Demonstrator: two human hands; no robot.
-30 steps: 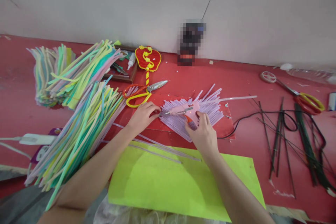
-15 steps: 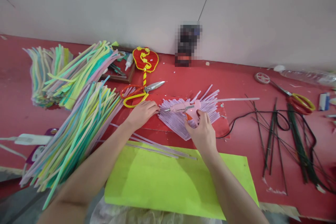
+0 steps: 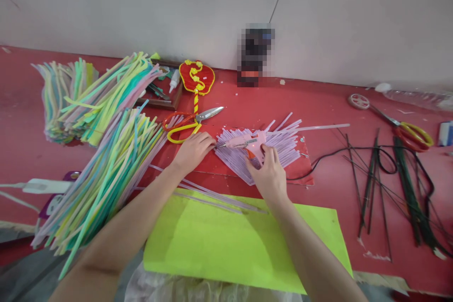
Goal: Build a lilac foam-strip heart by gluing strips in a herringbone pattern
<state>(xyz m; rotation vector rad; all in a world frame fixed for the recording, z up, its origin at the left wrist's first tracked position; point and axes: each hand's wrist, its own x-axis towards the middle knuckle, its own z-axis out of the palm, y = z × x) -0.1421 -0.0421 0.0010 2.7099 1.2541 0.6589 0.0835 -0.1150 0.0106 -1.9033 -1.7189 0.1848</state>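
My right hand [image 3: 269, 173] is closed around the handle of a pink hot glue gun [image 3: 244, 143]. Its metal nozzle points left, and a long clear glue stick [image 3: 323, 127] juts from its back. Below the gun lies a pointed, layered piece of purple pipe cleaners [image 3: 235, 163], with some loose ends sticking up to the right. At the left edge of that piece, my left hand [image 3: 194, 150] has its fingers bent and pressed together near the nozzle. What lies between those fingertips is hidden. Scissors with red and yellow handles [image 3: 184, 127] rest just behind my left hand.
Bundles of pastel pipe cleaners [image 3: 102, 184] lie left, beside a purple power strip [image 3: 53, 205]. A yellow-green sheet [image 3: 247, 245] is in front. On the right are dark stems [image 3: 406, 193], a black cord [image 3: 336, 152] and other scissors [image 3: 412, 134]. A red-yellow ornament [image 3: 197, 77] lies behind.
The glue gun in my right hand has shifted slightly left, its nozzle closer to my left fingertips. My left hand has stayed at the edge of the purple piece. The view has moved a little.
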